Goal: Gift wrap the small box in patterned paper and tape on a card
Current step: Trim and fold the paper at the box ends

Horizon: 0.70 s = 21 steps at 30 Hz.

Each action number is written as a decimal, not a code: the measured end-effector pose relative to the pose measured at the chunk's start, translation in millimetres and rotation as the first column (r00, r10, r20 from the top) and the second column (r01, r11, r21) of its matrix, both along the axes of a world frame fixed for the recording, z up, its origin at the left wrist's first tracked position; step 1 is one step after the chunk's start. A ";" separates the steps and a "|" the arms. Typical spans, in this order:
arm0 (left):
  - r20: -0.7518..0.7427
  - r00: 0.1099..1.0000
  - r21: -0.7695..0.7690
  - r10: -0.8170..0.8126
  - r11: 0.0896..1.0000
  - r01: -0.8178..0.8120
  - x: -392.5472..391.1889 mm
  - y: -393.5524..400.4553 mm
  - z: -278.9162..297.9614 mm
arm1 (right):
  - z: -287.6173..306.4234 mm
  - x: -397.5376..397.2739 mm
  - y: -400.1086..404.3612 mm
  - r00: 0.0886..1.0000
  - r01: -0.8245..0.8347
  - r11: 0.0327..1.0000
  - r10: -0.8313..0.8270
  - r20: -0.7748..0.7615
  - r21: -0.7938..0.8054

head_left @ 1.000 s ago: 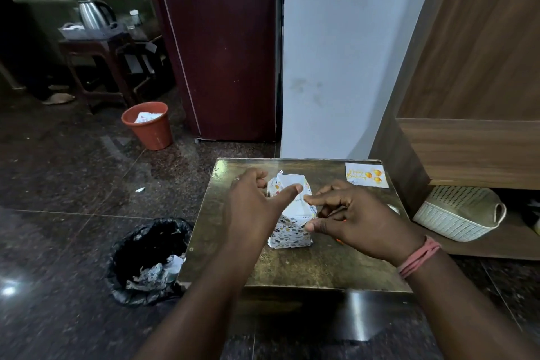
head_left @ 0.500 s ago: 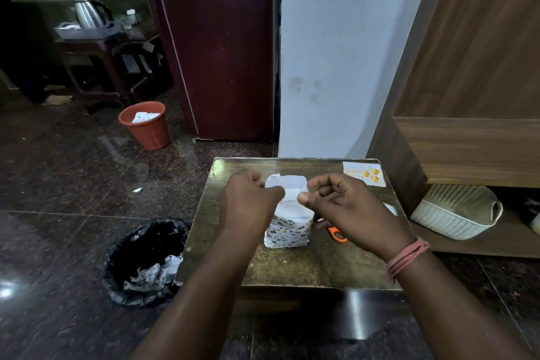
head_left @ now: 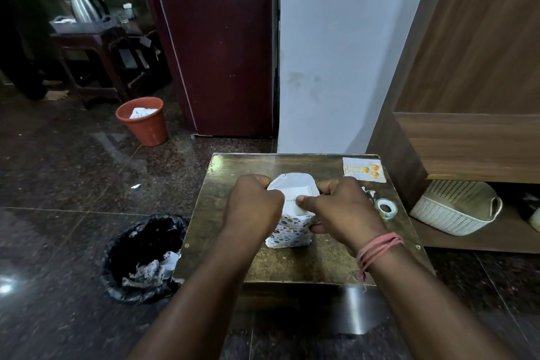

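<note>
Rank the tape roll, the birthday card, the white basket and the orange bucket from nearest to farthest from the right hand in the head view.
From the right hand:
1. Tape roll, on the table just right of the hand.
2. Birthday card, at the table's far right corner.
3. White basket, on the low shelf right of the table.
4. Orange bucket, on the floor far left, by the dark door.

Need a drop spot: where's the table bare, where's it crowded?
Free: the table strip nearest the person, in front of the box, and the far-left corner beyond the left hand. Crowded: right side, with card, tape roll, right hand.
</note>
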<state>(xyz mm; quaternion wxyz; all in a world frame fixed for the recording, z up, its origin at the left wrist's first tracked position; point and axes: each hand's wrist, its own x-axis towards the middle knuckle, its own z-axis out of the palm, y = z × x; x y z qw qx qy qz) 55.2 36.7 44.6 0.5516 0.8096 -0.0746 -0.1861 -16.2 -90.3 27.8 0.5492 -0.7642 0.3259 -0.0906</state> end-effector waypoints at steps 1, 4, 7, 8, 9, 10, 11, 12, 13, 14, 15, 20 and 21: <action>0.009 1.000 0.010 -0.003 1.000 0.003 -0.8 -0.4 0.7 | 1.4 -1.0 0.5 1.000 0.011 1.000 -0.011 0.000 0.018; 0.019 1.000 0.028 -0.003 1.000 0.003 -2.8 -1.1 1.6 | 3.2 -3.3 1.0 0.999 0.034 0.999 -0.034 -0.001 0.023; 0.016 1.000 0.021 0.000 1.000 0.000 -2.4 -1.3 -1.4 | 2.9 -2.5 1.5 0.998 0.053 0.999 -0.053 -0.018 -0.013; 0.023 1.000 0.020 0.003 1.000 -0.004 -2.1 -1.8 -2.5 | 2.1 -1.7 1.5 0.998 0.056 0.998 -0.057 -0.023 -0.032; 0.028 0.999 0.027 0.015 0.999 -0.016 -1.4 -2.2 -3.3 | 1.1 -0.9 2.0 0.998 0.059 0.997 -0.061 -0.025 -0.049; 0.036 0.999 0.042 0.021 0.999 -0.022 -0.8 -2.1 -4.2 | 0.9 -0.5 3.0 0.998 0.061 0.996 -0.062 -0.021 -0.064; 0.041 0.999 0.050 0.020 0.998 -0.023 -0.2 -2.2 -5.9 | 1.2 -0.3 4.9 0.998 0.067 0.995 -0.068 -0.012 -0.078; 0.044 0.999 0.050 0.021 0.998 -0.023 -1.4 -2.3 -6.5 | 2.1 -1.0 7.3 0.997 0.075 0.992 -0.076 -0.004 -0.100; 0.058 0.998 0.038 0.024 0.999 -0.026 -3.0 -3.0 -7.0 | 3.7 -2.2 10.0 0.997 0.082 0.987 -0.083 -0.002 -0.139; 0.076 0.997 0.021 0.029 0.999 -0.030 -4.6 -3.6 -6.6 | 5.5 -3.7 12.1 0.996 0.088 0.978 -0.090 -0.002 -0.188; 0.085 0.995 0.002 0.043 0.999 -0.043 -6.0 -4.0 -5.4 | 8.1 -5.6 13.2 0.995 0.093 0.969 -0.096 -0.004 -0.231; 0.115 0.991 -0.031 0.062 0.998 -0.059 -20.0 0.1 3.4 | 14.8 -7.8 7.6 0.994 0.093 0.968 -0.104 -0.037 -0.234; 0.124 0.991 -0.033 0.045 0.999 -0.041 -21.5 0.4 3.6 | 13.5 -7.2 6.8 0.993 0.102 0.964 -0.113 -0.032 -0.247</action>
